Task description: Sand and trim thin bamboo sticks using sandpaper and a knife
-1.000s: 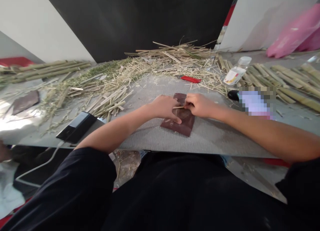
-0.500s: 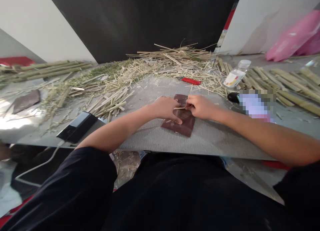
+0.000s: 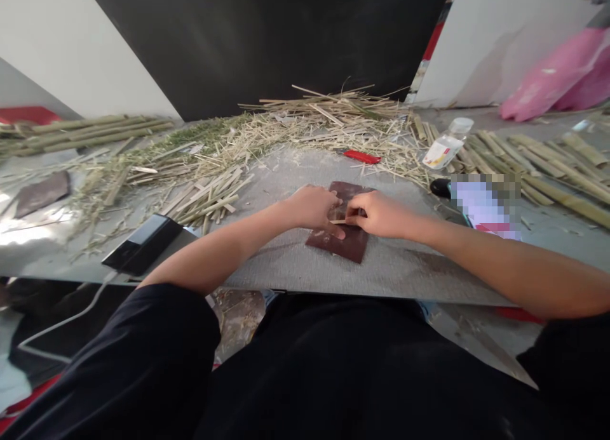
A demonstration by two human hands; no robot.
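Observation:
A brown sheet of sandpaper [image 3: 352, 246], dusted with pale powder, lies on the grey tabletop in front of me. My right hand [image 3: 376, 213] pinches a short, thin bamboo strip [image 3: 339, 222] between thumb and fingers, low over the sheet. The strip points left, and its far end reaches the gap between the thumb and fingers of my left hand [image 3: 317, 210]. That left hand rests on the sheet's left side with thumb and fingers apart. Whether it touches the strip is hard to see.
Bamboo shavings and split strips [image 3: 223, 192] heap along the back and left. A red cutter knife [image 3: 362, 157] lies behind the sandpaper. To the right are a clear bottle [image 3: 445, 149], a phone [image 3: 483, 202] and bamboo pieces [image 3: 557, 167]. A black device [image 3: 143, 243] with a cable sits left.
My right hand has moved slightly down toward me along the sandpaper, carrying the bamboo strip. My left hand stays nearly in place. The whole view has shifted a little.

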